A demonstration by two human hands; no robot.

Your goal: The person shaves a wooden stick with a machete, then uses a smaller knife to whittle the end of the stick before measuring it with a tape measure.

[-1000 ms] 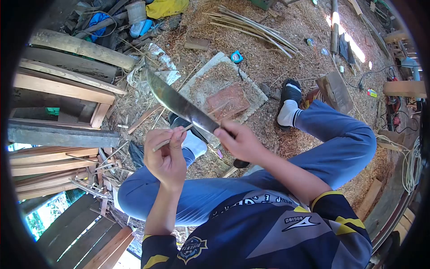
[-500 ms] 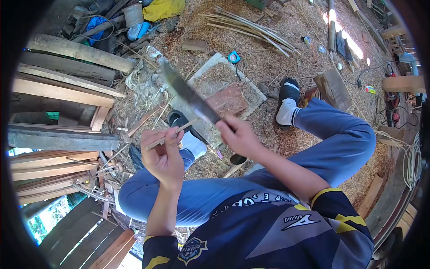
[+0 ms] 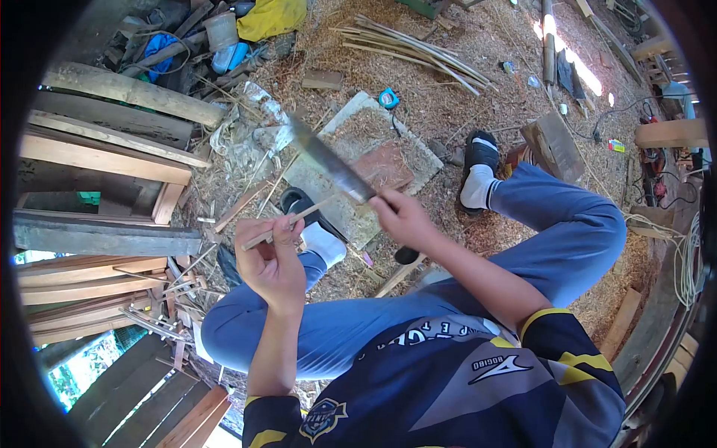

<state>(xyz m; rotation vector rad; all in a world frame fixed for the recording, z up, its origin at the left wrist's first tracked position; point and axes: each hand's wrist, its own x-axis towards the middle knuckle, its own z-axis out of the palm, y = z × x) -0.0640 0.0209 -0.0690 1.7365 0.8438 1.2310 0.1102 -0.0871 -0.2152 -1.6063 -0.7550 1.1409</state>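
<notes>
Between the thumb and fingers of my left hand (image 3: 270,257) is a thin wooden stick (image 3: 310,210), slanting up to the right. My right hand (image 3: 404,221) is wrapped round the handle of a machete (image 3: 328,164), whose broad blade points up and left and is smeared by motion. The blade lies just above the stick's free end in this view. Below the blade, on the ground, is a pale stone slab (image 3: 424,166) with a reddish brick-like block (image 3: 382,166) on it.
A blue tape measure (image 3: 388,98) lies at the slab's top edge. Beyond it is a bundle of thin strips (image 3: 418,46) on wood shavings. Stacked boards (image 3: 104,231) line the left side; a wood block (image 3: 553,145) stands near my right foot. Coiled cord (image 3: 686,261) hangs at the right.
The machete blade has swung slightly, its tip shifting right and down, and my right hand has moved a little to the right. My left hand keeps the stick in nearly the same place.
</notes>
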